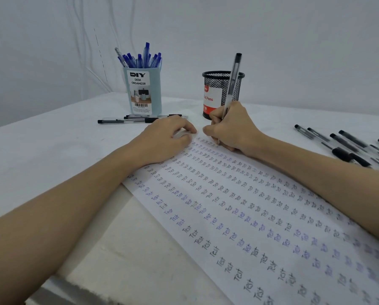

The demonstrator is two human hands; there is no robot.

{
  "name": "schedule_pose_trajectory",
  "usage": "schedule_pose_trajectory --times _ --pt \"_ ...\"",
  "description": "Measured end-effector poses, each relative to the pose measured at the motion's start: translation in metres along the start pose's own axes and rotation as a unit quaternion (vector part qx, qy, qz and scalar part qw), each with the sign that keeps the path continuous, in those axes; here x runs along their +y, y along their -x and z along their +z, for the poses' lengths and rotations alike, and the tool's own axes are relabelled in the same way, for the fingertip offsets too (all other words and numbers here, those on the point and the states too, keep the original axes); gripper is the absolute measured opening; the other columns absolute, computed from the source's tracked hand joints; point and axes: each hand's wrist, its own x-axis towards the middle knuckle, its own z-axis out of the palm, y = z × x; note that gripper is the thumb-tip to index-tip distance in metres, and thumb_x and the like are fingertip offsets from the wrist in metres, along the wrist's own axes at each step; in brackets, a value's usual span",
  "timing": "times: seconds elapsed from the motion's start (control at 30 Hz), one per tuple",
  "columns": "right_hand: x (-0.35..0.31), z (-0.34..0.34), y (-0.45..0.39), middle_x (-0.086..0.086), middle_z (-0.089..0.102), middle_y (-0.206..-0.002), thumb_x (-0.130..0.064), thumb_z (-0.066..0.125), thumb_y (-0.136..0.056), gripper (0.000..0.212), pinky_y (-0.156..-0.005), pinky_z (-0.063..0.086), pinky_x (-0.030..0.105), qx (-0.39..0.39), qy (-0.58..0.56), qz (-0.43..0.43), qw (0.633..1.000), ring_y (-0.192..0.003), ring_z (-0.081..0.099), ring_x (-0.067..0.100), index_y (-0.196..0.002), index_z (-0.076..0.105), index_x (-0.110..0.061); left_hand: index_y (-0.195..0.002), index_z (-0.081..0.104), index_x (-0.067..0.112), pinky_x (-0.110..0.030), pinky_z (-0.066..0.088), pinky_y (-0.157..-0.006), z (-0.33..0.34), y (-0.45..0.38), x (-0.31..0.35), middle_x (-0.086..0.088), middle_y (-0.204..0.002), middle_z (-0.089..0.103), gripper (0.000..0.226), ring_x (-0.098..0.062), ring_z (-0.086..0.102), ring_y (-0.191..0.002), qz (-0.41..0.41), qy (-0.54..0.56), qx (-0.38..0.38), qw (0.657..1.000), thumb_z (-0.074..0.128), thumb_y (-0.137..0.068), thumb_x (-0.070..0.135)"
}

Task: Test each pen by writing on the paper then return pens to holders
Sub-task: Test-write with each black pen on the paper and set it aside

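- A black-capped pen (pixel 232 84) was gripped in the right hand (pixel 232 128), the fingers curled tight round its lower barrel, and its tip was set on the paper (pixel 239 212) at the far end of the sheet.
- The pen was held steeply, with its cap end raised in front of the black mesh holder (pixel 217 84).
- The left hand (pixel 168 137) was rested on the far left corner of the paper, its fingers loosely bent and close together, with nothing held in them.
- The paper was seen covered in rows of the word "Test", in black and in blue ink.
- Blue pens (pixel 140 57) were stood in the light blue organizer (pixel 153 91); a few black pens (pixel 137 119) were laid flat just in front of it.
- More black pens (pixel 347 144) were spread on the white table (pixel 41 146) at the right.
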Motion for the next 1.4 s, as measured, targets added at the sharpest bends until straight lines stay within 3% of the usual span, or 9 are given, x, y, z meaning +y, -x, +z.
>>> schedule_pose_trajectory --times 0.27,0.37,0.5,0.63,0.77,1.0,1.2,1.3,1.4 --pt "0.001 0.000 -0.001 0.015 0.042 -0.056 0.009 0.057 -0.073 0.046 -0.034 0.027 0.017 0.011 0.019 -0.001 1.000 -0.024 0.028 0.010 -0.046 0.027 -0.012 -0.115 0.061 0.025 -0.019 0.029 -0.085 0.000 0.000 0.001 0.008 -0.118 0.056 0.024 -0.005 0.046 -0.108 -0.002 -0.010 -0.005 1.000 0.049 -0.095 0.024" --pt "0.003 -0.002 -0.002 0.013 0.045 -0.049 0.005 0.062 -0.078 0.046 -0.034 0.025 0.017 0.032 -0.064 0.046 0.996 -0.023 0.032 0.010 -0.047 0.032 -0.012 -0.116 0.061 0.025 -0.019 0.030 -0.085 0.000 0.001 0.002 0.008 -0.118 0.057 0.024 -0.006 0.048 -0.110 -0.007 -0.007 -0.006 1.000 0.049 -0.095 0.024" --pt "-0.001 -0.005 -0.003 0.007 0.046 -0.043 -0.023 0.067 -0.087 0.024 -0.035 0.020 0.014 0.028 -0.161 0.104 0.981 -0.027 0.026 0.011 -0.074 0.054 -0.007 -0.115 0.061 0.025 -0.022 0.034 -0.088 -0.002 0.001 0.002 0.007 -0.118 0.058 0.023 -0.009 0.050 -0.111 -0.012 0.005 -0.011 1.000 0.051 -0.094 0.027" --pt "-0.006 -0.010 -0.004 -0.002 0.043 -0.035 -0.048 0.048 -0.094 0.039 -0.036 0.019 0.013 0.021 -0.119 0.130 0.984 -0.027 0.021 0.010 -0.076 0.037 -0.015 -0.115 0.062 0.029 -0.022 0.033 -0.094 -0.005 0.002 0.003 0.011 -0.119 0.056 0.031 -0.006 0.048 -0.112 -0.027 0.026 -0.031 0.999 0.060 -0.087 0.042" --pt "-0.010 -0.021 -0.004 0.001 0.039 -0.037 -0.039 0.034 -0.102 0.032 -0.036 0.018 0.012 0.017 -0.154 0.153 0.976 -0.027 0.021 0.011 -0.082 0.036 -0.013 -0.112 0.061 0.037 -0.026 0.034 -0.101 -0.005 0.003 0.004 0.013 -0.121 0.054 0.032 -0.004 0.046 -0.116 -0.028 0.023 -0.044 0.998 0.062 -0.083 0.050" --pt "-0.016 -0.024 -0.007 0.002 0.047 -0.039 -0.020 0.039 -0.100 0.027 -0.039 0.029 0.015 0.012 -0.193 0.169 0.966 -0.032 0.036 0.010 -0.081 0.054 -0.008 -0.111 0.062 0.037 -0.029 0.033 -0.104 -0.006 0.004 0.004 0.012 -0.121 0.054 0.032 -0.006 0.046 -0.118 -0.031 0.031 -0.043 0.998 0.062 -0.082 0.050" --pt "-0.020 -0.028 -0.007 0.002 0.052 -0.056 -0.012 0.042 -0.098 0.017 -0.043 0.042 0.020 -0.102 -0.322 0.250 0.908 -0.039 0.048 0.013 -0.087 0.053 -0.007 -0.109 0.062 0.039 -0.031 0.033 -0.105 -0.005 0.002 0.003 0.011 -0.120 0.054 0.029 -0.006 0.046 -0.118 -0.033 0.034 -0.039 0.998 0.063 -0.082 0.049" --pt "-0.023 -0.029 -0.009 0.001 0.057 -0.055 -0.010 0.042 -0.099 0.013 -0.043 0.048 0.018 -0.126 -0.328 0.240 0.905 -0.040 0.054 0.011 -0.092 0.053 -0.007 -0.108 0.062 0.039 -0.032 0.034 -0.104 -0.005 0.002 0.003 0.011 -0.118 0.055 0.028 -0.006 0.047 -0.117 -0.031 0.033 -0.037 0.998 0.063 -0.082 0.049" --pt "-0.026 -0.033 -0.009 -0.003 0.044 -0.053 -0.016 0.042 -0.100 0.013 -0.036 0.037 0.017 -0.152 -0.328 0.238 0.901 -0.035 0.039 0.008 -0.099 0.054 -0.011 -0.108 0.061 0.039 -0.032 0.033 -0.105 -0.005 0.002 0.002 0.011 -0.118 0.054 0.029 -0.006 0.046 -0.117 -0.035 0.036 -0.037 0.998 0.063 -0.081 0.049"
